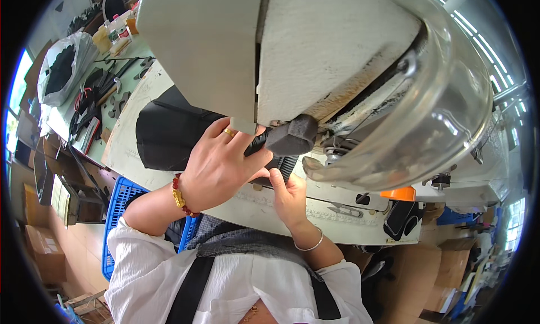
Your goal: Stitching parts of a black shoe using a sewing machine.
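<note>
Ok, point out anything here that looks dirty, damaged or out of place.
The white sewing machine has brown and black grime along its slanted lower edge, looking soiled; at left, black strips lie in an untidy tangle.

black fabric (169,134), off-white machine (197,43), grey checked cloth (225,243), white shirt (152,268), red-and-gold bracelet (178,197), blue basket (116,207)

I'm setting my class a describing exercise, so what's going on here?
A person is at a white sewing machine. Their left hand reaches in under it, fingers at a ribbed black strip. The right hand is beside it, at the strip's near end, its grip partly hidden. Black cloth lies on the table, left of the hands.
</note>
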A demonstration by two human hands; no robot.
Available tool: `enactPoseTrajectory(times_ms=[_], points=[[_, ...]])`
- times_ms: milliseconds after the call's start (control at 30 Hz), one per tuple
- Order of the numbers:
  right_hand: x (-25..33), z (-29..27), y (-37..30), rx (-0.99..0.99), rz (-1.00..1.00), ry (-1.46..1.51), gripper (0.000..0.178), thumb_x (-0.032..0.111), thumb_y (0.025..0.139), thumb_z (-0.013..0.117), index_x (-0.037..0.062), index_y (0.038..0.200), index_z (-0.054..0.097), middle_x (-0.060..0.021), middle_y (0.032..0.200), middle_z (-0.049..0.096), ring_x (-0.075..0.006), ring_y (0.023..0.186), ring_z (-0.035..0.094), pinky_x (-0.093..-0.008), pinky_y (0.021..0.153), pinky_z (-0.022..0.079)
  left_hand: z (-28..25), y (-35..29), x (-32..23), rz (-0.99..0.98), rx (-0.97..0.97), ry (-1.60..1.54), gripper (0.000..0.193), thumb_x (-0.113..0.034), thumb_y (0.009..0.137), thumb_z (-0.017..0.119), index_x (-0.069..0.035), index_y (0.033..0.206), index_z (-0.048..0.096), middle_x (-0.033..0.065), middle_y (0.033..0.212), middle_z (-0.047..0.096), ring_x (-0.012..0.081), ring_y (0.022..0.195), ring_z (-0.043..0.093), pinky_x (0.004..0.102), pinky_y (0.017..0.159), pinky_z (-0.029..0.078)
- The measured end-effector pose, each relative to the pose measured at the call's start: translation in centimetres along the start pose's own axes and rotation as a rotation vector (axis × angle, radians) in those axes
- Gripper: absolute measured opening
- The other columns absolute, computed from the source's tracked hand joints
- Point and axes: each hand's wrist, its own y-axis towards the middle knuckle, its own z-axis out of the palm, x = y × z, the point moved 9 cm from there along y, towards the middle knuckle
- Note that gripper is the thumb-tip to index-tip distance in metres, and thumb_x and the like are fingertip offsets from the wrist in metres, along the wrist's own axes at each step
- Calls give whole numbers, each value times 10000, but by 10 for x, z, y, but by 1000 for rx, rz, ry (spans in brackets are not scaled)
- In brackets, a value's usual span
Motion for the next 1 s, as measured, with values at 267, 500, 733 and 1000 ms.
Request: enactPoseTrajectory(times_ms=[267, 500, 733, 1000], points=[[10, 6, 3, 12, -30, 40, 249, 172, 983, 528, -33, 1050, 654, -12, 973, 641, -53, 873, 539, -217, 783, 435, -6, 4, 2, 7, -64, 5, 316, -308, 613, 744, -99, 828, 642, 84, 1001, 557, 255, 923, 569, 373, 806, 474], [-5, -7, 10, -56, 24, -84, 263, 136, 956, 576, -23, 1164, 600, -24, 1084, 611, -83, 979, 536, -219, 859, 421, -6, 8, 7, 12, -50, -71, 287, -306, 622, 748, -95, 786, 643, 83, 1014, 602, 238, 901, 589, 358, 743, 495], [35, -6, 7, -40, -243, -104, 161, 125, 925, 616, -7, 1014, 639, -27, 1001, 617, -98, 885, 561, -237, 774, 447, -8, 11, 7, 19, -38, -17, 303, -341, 652, 743, -78, 748, 627, 71, 1033, 619, 230, 850, 609, 345, 721, 497], [-6, 4, 6, 151, 53, 133, 163, 109, 934, 578, 22, 1069, 606, 38, 878, 565, -24, 782, 476, -196, 676, 394, -15, 18, 8, 27, -7, -72, 264, -314, 697, 729, -76, 743, 624, 63, 1026, 609, 231, 833, 601, 374, 758, 474]])
